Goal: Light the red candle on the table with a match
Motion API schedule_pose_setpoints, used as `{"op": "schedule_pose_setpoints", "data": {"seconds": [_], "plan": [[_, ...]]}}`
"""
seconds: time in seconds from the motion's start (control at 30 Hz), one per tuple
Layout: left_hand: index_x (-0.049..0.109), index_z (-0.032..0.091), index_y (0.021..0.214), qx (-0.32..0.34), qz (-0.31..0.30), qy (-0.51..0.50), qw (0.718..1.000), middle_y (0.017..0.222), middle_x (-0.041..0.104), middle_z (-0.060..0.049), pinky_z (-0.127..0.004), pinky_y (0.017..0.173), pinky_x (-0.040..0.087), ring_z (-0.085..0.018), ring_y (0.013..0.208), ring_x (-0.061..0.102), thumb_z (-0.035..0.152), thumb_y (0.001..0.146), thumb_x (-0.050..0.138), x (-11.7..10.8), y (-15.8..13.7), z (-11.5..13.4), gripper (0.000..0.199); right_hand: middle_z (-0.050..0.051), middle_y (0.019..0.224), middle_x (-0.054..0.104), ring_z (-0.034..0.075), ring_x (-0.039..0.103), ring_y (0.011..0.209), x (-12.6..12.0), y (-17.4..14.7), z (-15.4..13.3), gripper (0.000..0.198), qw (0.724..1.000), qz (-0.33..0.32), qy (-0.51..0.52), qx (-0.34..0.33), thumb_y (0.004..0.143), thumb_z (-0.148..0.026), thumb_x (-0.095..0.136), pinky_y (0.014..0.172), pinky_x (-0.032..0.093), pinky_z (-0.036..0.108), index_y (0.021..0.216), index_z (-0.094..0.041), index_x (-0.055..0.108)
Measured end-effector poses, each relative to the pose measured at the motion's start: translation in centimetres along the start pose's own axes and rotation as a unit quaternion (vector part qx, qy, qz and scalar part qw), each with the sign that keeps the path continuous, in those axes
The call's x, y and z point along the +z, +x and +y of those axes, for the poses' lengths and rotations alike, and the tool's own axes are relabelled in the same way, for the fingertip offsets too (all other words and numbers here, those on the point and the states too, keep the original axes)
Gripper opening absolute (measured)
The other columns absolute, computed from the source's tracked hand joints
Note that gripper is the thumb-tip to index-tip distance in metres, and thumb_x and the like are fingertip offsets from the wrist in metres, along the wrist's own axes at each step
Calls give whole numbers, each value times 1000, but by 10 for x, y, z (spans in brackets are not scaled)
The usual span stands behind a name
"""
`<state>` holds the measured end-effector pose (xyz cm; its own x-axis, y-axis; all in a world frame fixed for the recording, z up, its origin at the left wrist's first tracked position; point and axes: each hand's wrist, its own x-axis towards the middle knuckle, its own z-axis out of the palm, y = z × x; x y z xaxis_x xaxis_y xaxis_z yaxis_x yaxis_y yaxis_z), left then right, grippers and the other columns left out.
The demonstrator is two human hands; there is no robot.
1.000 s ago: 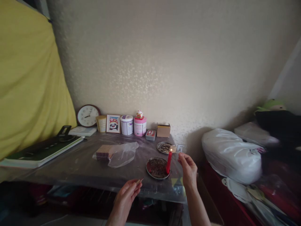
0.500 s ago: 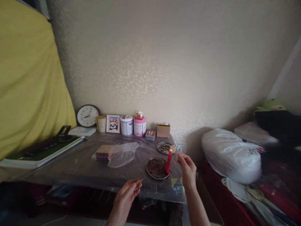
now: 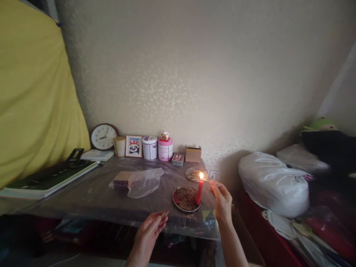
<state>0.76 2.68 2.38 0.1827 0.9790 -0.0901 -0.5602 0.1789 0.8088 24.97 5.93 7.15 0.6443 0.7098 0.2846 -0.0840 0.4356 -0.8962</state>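
Our right hand (image 3: 222,202) pinches a thin match (image 3: 207,180) in its fingers, the tip meeting the flame atop the red candle (image 3: 199,190), which stands upright at the right edge of a round metal dish (image 3: 185,198) on the tabletop (image 3: 91,196). Our left hand (image 3: 150,230) hangs near the tabletop's front edge, fingers closed on a small matchbox (image 3: 164,214).

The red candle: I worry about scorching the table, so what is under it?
The red candle stands at the edge of a round metal dish holding brownish bits; its base is hidden.
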Motion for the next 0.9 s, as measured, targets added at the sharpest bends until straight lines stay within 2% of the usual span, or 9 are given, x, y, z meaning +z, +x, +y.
{"op": "schedule_pose_setpoints", "data": {"seconds": [0.3, 0.47, 0.6, 0.7, 0.83, 0.9], "plan": [[71, 14, 86, 8, 0, 5, 1000, 98, 70, -12, -37, 92, 42, -26, 99, 60, 39, 65, 71, -5, 3, -5, 32, -5, 60, 57, 9, 51, 57, 0, -1, -3, 24, 999, -18, 28, -5, 63, -37, 74, 58, 43, 22, 68, -17, 64], [72, 16, 84, 2, 0, 7, 1000, 94, 71, -11, -38, 93, 41, -27, 100, 59, 42, 61, 74, -4, 2, -4, 35, -3, 65, 56, 10, 52, 57, -6, 1, -29, 24, 997, -27, 72, 3, 64, -39, 73, 57, 47, 23, 68, -19, 60], [72, 15, 82, -2, 4, 5, 1000, 92, 71, -11, -38, 91, 42, -27, 99, 59, 43, 58, 76, -3, 1, -3, 37, -5, 61, 51, 9, 49, 55, -22, 6, -57, 29, 994, -54, 100, -6, 65, -47, 69, 55, 46, 23, 63, -22, 55], [72, 15, 83, -1, 5, 1, 1000, 94, 71, -12, -37, 90, 43, -26, 97, 61, 41, 58, 75, -4, 2, -4, 36, -4, 60, 52, 10, 49, 54, -40, 12, -58, 33, 996, -50, 60, -30, 66, -54, 63, 52, 44, 23, 63, -22, 57], [72, 16, 83, 4, 7, 3, 1000, 90, 72, -11, -39, 89, 44, -26, 93, 63, 40, 60, 74, -5, 2, -6, 34, -4, 54, 56, 10, 49, 51, -62, 20, -43, 23, 999, -6, -1, -42, 52, -34, 79, 52, 43, 23, 57, -19, 62], [72, 16, 85, 2, 3, 10, 1000, 92, 72, -11, -39, 91, 44, -27, 95, 62, 39, 60, 74, -4, 1, -5, 34, -4, 57, 58, 10, 52, 53, -69, 24, -39, 23, 999, 11, -4, -47, 53, -34, 79, 56, 45, 23, 59, -19, 63]]}}
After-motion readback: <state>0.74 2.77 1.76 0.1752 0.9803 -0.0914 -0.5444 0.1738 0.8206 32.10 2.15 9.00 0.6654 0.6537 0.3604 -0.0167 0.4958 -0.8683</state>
